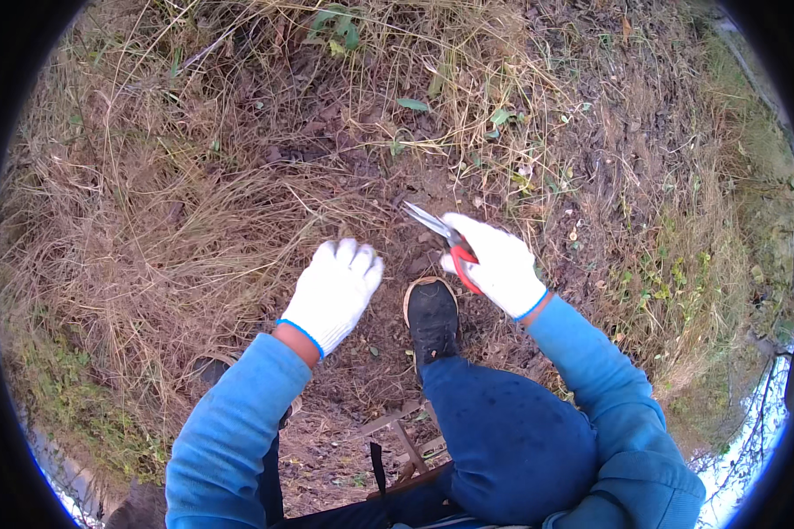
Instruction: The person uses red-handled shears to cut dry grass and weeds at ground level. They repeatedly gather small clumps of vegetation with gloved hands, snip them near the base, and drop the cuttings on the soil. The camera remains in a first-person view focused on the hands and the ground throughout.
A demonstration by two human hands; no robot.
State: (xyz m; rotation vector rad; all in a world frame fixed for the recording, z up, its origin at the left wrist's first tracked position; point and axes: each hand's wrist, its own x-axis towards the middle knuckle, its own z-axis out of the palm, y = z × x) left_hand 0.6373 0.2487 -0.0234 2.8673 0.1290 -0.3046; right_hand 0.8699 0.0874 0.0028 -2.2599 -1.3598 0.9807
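Both of my hands wear white knit gloves with blue cuffs. My right hand (496, 268) is closed around the red handles of a pair of scissors or snips (462, 254), whose metal blades point up and to the left over bare soil. My left hand (336, 291) is held above the ground with its back towards the camera and its fingers bent downward. Whether anything lies under those fingers is hidden. Dry grass (238, 225) lies flattened beyond and to the left of it.
A dark shoe (431, 317) stands on the soil between my hands; another shoe (212, 369) is partly hidden behind my left sleeve. Below, by my legs, are wooden slats (407, 440). Low green plants (671, 271) grow at the right, and a green leaf (413, 104) lies ahead.
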